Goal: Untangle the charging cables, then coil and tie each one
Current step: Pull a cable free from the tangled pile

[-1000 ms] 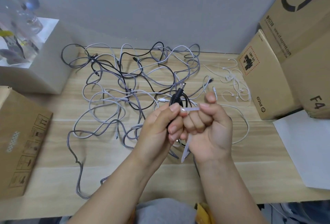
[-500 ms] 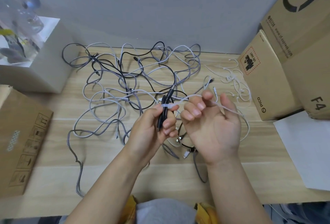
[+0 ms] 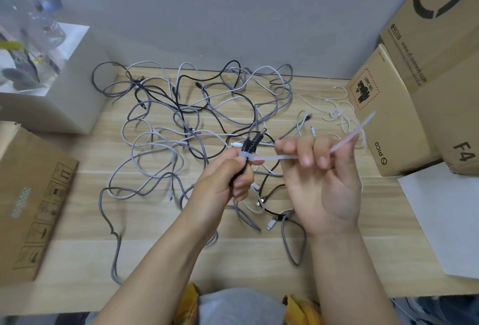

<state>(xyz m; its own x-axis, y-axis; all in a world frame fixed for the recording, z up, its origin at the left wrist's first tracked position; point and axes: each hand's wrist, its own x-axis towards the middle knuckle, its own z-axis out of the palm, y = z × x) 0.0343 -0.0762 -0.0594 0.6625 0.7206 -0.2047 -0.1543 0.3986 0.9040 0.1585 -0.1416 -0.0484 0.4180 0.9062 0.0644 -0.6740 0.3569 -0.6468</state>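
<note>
Charging cables (image 3: 197, 128): a tangle of grey braided, white and black leads spread over your wooden table (image 3: 77, 247), from just in front of your wrists back to the wall. Nearest you, a grey braided loop (image 3: 293, 241) lies under your right wrist, with small white and black plugs just beside it. Black cable bundle (image 3: 250, 143): folded, held above the table in your left hand (image 3: 220, 190), fingers curled round it, its plug ends sticking up past your thumb. White zip tie (image 3: 269, 158): looped round the bundle at your left thumb, its tail running right through your right hand (image 3: 321, 185), fingers curled and pinching it, the free end pointing up and right past your knuckles. Spare white zip ties (image 3: 339, 112): a loose heap further back on the right, near the cardboard boxes (image 3: 404, 107) stacked at the table's right edge. White sheet (image 3: 445, 216): flat at the right, in front of the boxes. Brown carton (image 3: 31, 200): lying at the left edge. White box (image 3: 64, 86): far left corner, holding clear packets; contents too blurred to tell.
</note>
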